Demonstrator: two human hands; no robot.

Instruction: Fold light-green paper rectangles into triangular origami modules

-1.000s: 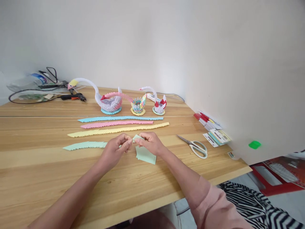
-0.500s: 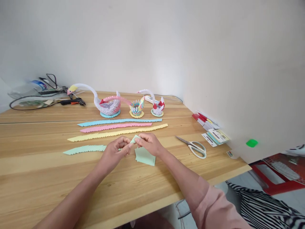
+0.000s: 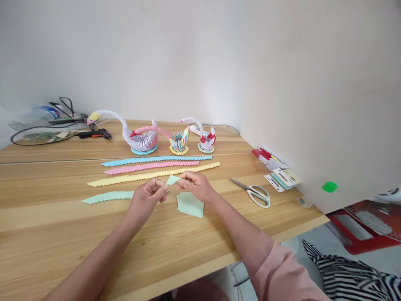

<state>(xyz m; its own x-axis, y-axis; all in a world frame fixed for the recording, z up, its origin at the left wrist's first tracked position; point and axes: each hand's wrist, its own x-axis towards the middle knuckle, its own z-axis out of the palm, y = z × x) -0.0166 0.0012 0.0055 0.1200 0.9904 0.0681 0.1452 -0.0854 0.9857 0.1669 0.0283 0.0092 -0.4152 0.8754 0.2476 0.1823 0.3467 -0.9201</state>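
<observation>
Two bare hands meet over the middle of the wooden table (image 3: 46, 234), pinching a small green paper piece (image 3: 172, 180) between them. The left hand (image 3: 145, 200) has its fingertips closed on the piece's left corner, and the right hand (image 3: 196, 187) grips its right side from above, so the paper hangs just above the tabletop. Right under the right hand lies a small stack of green sheets (image 3: 189, 205), flat on the wood. To the left of the hands a green folded strip (image 3: 108, 196) stretches toward the left edge, and beyond it run a yellow strip (image 3: 153, 174), a pink strip (image 3: 150, 167) and a blue strip (image 3: 156, 160), side by side. Toward the right edge rest white-handled scissors (image 3: 254, 193). Near the far edge stand three paper swans (image 3: 142, 138).
</observation>
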